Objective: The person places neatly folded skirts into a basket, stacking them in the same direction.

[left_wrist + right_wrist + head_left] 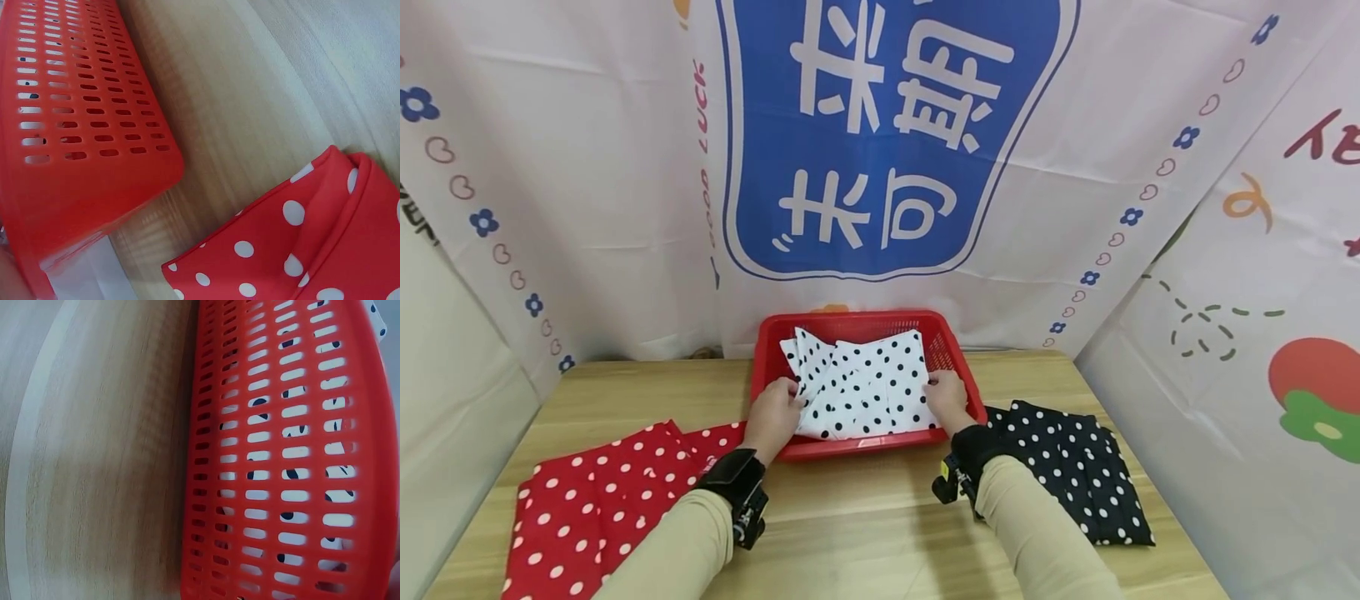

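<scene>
A folded white cloth with black dots [865,383] lies in a red slotted basket [857,319] at the back middle of the wooden table. My left hand [778,404] grips the cloth's left edge, over the basket's front left corner. My right hand [946,400] holds its right edge, just inside the right wall. The left wrist view shows only the basket's outer wall [81,125], not the hand. In the right wrist view the dotted cloth shows through the slots of the basket wall [281,487].
A red cloth with white dots [595,500] [312,250] lies on the table's front left. A black cloth with white dots [1075,458] lies to the right of the basket. Printed fabric backdrops [587,167] close off the back and sides. Bare wood [865,517] stretches between my forearms.
</scene>
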Tool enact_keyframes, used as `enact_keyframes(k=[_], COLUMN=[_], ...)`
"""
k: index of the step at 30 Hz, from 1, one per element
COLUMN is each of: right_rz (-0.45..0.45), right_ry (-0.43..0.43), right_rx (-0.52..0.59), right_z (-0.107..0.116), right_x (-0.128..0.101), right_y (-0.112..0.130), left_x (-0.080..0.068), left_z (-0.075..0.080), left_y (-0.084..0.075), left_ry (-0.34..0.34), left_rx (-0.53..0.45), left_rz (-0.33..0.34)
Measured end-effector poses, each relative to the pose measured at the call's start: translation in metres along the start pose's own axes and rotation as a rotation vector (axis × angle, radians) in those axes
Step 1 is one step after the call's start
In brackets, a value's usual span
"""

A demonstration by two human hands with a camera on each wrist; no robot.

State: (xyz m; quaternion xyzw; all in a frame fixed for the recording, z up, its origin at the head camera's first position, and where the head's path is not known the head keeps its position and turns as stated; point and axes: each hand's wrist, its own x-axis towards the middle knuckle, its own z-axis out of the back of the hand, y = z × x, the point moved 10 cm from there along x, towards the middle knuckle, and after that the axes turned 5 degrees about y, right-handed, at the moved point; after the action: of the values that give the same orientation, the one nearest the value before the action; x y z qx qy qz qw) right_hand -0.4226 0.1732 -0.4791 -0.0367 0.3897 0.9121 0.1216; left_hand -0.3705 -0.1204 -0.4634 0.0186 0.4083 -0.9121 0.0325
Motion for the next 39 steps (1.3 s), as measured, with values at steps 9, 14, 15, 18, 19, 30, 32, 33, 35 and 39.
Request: enact_keyframes(k=[9,14,15,18,19,30,32,33,35,39], right_rz=[-0.023,-0.032,-0.035,-0.044,-0.048,-0.028,-0.001,0.014,0.045,0.092], right_ry=[0.027,0.036,0.040,0.052,0.057,0.195,0.227,0.245,0.261,0.273], right_rx=[-0.015,-0.044,-0.044,-0.033,-0.030,-0.099,-0.139,-0.157,-0.189,-0.198], right_z=[-0.003,-0.002,-0.003,-0.005,-0.006,-0.014,-0.014,-0.014,-0.013,-0.010], right_x=[0.005,0.010,0.011,0.012,0.013,0.004,0.002,0.001,-0.001,-0.005], right_y=[-0.001,-0.003,-0.004,-0.006,-0.007,-0.003,0.000,0.002,0.006,0.013], left_x=[0.003,0.004,0.004,0.004,0.004,-0.004,-0.005,-0.005,-0.006,-0.008], left_z=[0.001,-0.004,-0.006,-0.011,-0.013,-0.009,-0.008,-0.007,-0.005,-0.005], left_y=[-0.004,-0.008,-0.007,-0.006,-0.006,-0.005,-0.006,-0.006,-0.008,-0.014], left_ry=[0.020,0.034,0.043,0.064,0.067,0.092,0.094,0.092,0.085,0.106], left_rx=[0.056,0.116,0.136,0.188,0.198,0.130,0.116,0.111,0.096,0.040], left_rz=[0.037,0.051,0.059,0.069,0.073,0.117,0.131,0.129,0.118,0.088])
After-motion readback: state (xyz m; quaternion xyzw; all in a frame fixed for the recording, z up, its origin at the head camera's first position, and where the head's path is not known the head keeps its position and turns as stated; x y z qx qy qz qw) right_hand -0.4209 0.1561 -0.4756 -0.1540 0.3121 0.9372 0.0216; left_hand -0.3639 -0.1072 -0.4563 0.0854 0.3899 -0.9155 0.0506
